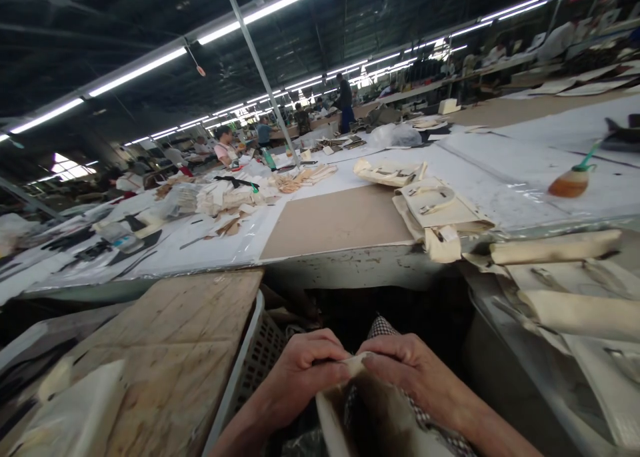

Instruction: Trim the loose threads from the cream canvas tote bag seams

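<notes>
Low in the middle of the head view, a cream piece of bag material (330,414) is pinched along its upper edge between both hands. My left hand (313,362) is closed on it, thumb on the near side. Right beside it, my right hand (407,360) grips the same edge with curled fingers. The piece hangs down toward my lap with a dark, shadowed opening facing me. Checked cloth (383,327) shows behind and below the right hand. The lower part of the piece runs out of view.
A white worktable (230,244) spans ahead, with a brown board (340,220) and cream bag pieces (440,204) at its edge. An amber glue bottle (570,180) stands at right. A plastic basket (255,350) and a wooden board (175,350) sit left; more cream pieces (575,310) lie right.
</notes>
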`<action>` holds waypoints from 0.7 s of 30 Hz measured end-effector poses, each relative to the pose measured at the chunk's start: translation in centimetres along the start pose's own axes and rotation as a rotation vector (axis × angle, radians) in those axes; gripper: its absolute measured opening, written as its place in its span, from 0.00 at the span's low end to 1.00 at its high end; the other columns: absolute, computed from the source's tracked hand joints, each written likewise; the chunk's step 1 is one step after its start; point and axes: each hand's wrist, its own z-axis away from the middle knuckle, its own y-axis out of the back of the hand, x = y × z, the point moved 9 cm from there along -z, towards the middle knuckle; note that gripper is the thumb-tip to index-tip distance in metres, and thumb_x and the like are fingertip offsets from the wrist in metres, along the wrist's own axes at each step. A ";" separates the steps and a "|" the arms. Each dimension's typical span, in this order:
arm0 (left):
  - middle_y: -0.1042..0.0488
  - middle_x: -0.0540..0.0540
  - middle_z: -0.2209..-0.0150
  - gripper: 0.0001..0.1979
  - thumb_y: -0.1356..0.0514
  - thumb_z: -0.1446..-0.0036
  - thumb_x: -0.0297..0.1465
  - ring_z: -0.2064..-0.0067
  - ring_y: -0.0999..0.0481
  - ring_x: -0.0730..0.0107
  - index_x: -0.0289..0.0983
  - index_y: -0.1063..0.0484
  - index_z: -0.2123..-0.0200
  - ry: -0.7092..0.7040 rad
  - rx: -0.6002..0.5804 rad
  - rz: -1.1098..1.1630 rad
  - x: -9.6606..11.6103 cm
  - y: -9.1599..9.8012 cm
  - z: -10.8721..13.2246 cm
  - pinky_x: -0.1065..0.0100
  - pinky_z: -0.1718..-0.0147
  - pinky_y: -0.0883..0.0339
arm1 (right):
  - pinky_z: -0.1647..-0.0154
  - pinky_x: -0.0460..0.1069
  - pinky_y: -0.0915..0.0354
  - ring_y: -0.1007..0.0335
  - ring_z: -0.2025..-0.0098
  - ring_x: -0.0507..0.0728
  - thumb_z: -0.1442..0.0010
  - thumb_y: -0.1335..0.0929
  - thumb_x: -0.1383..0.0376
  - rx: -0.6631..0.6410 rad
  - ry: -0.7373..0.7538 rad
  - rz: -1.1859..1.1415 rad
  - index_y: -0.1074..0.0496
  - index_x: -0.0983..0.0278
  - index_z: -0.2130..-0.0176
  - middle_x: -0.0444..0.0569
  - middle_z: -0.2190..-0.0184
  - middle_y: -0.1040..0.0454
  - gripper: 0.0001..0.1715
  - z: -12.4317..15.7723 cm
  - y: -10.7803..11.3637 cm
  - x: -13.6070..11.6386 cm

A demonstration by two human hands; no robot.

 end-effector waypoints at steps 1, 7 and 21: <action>0.26 0.47 0.69 0.06 0.36 0.43 0.30 0.67 0.28 0.70 0.35 0.18 0.68 -0.001 0.006 0.000 0.0 0.0 -0.1 0.72 0.66 0.37 | 0.74 0.44 0.51 0.48 0.73 0.50 0.32 0.37 0.57 -0.005 -0.012 -0.013 0.27 0.64 0.69 0.39 0.77 0.44 0.19 0.0 0.0 0.2; 0.26 0.47 0.70 0.10 0.39 0.41 0.32 0.66 0.27 0.68 0.35 0.19 0.70 0.043 0.071 -0.056 0.2 0.0 -0.2 0.71 0.66 0.37 | 0.75 0.45 0.52 0.51 0.73 0.50 0.33 0.38 0.55 0.018 -0.008 0.022 0.32 0.64 0.73 0.39 0.77 0.47 0.21 -0.1 0.2 -0.1; 0.27 0.48 0.65 0.15 0.44 0.53 0.26 0.62 0.29 0.64 0.37 0.19 0.65 0.226 0.043 0.034 0.5 -0.3 1.2 0.70 0.64 0.39 | 0.70 0.45 0.42 0.36 0.70 0.53 0.34 0.37 0.54 0.108 0.003 0.040 0.23 0.62 0.67 0.41 0.75 0.31 0.20 0.7 1.0 -0.5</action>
